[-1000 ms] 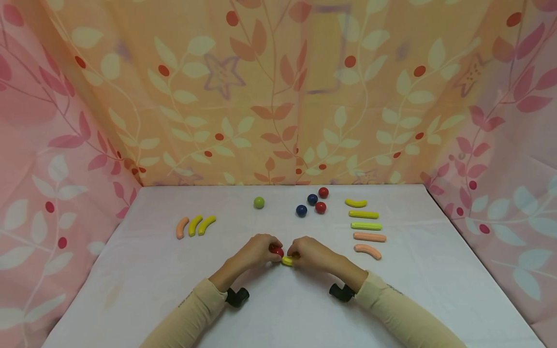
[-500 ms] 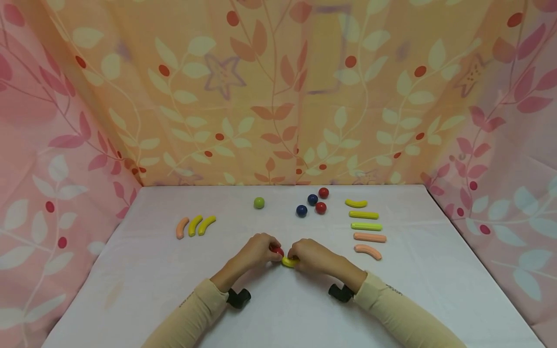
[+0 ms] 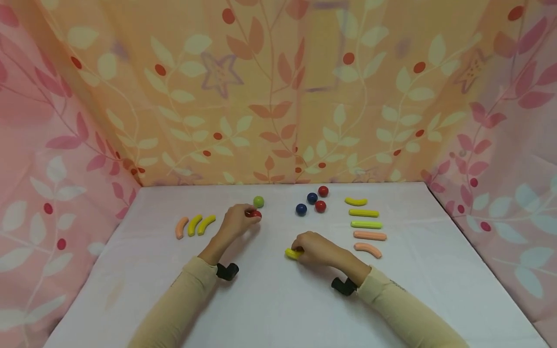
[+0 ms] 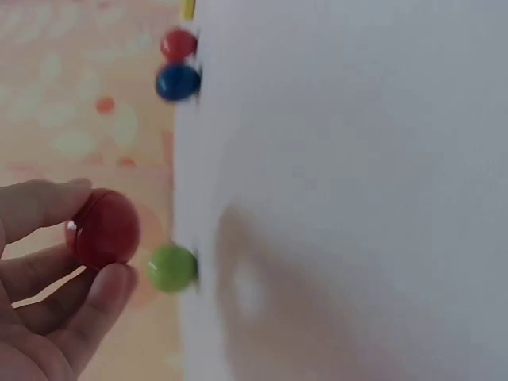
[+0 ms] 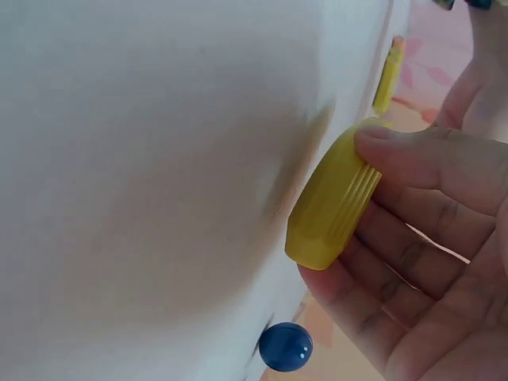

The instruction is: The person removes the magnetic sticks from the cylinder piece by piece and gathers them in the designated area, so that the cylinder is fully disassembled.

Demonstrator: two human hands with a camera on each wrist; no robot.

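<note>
In the head view my left hand (image 3: 237,220) pinches a red ball (image 3: 256,215) between thumb and fingertips, just in front of a green ball (image 3: 258,201). The left wrist view shows this red ball (image 4: 107,228) held off the white tabletop, with the hand's shadow falling apart from it. My right hand (image 3: 319,249), right of the table's middle, holds a short, curved yellow stick (image 3: 290,253). Seen from the right wrist, the yellow stick (image 5: 333,202) has ridges along one side; the thumb presses its far end and the fingers lie behind it. A gap separates the two held pieces.
Two blue balls (image 3: 301,209) and two red balls (image 3: 320,206) lie at the back. A column of straight and curved sticks (image 3: 369,235) runs down the right. Three curved sticks (image 3: 195,225) lie left of my left hand. Patterned cloth (image 3: 278,96) walls the table's back and sides.
My left hand has carried the red ball away from the yellow stick, back and left towards the green ball. My right hand, still holding the yellow stick, has shifted slightly away from me.
</note>
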